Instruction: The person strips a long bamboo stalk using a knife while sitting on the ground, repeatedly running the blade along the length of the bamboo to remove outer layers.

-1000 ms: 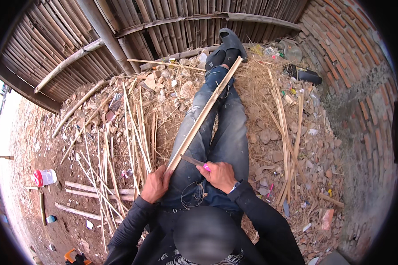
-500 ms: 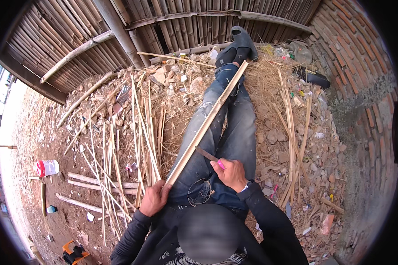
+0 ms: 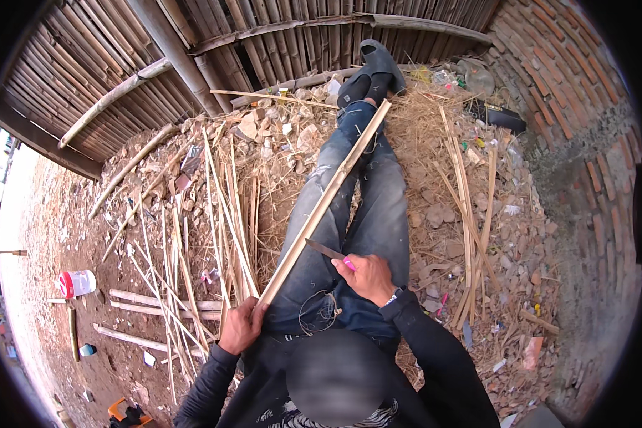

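Note:
A long pale bamboo strip [image 3: 328, 196] slants across my legs, from my left hip up toward my feet. My left hand [image 3: 242, 324] is closed around its near end. In my right hand [image 3: 369, 277] is a knife [image 3: 324, 248] with a pink handle, gripped over my lap. Its dark blade points left, and the tip is at or very near the strip's edge; whether it touches I cannot tell. A loop of thin wire or cord [image 3: 321, 314] rests on my lap between the hands.
Split bamboo strips [image 3: 228, 214] lie in a loose heap to my left, over several thicker poles [image 3: 157, 299]. More strips [image 3: 467, 207] lie on my right. A clear tub with a red lid [image 3: 77, 283] stands far left. A brick wall [image 3: 599, 185] bounds the right, a bamboo wall [image 3: 292, 53] the far side.
The knife and my right hand have shifted slightly left, and the blade still sits by the strip. My left hand keeps its hold; the whole view has moved a little.

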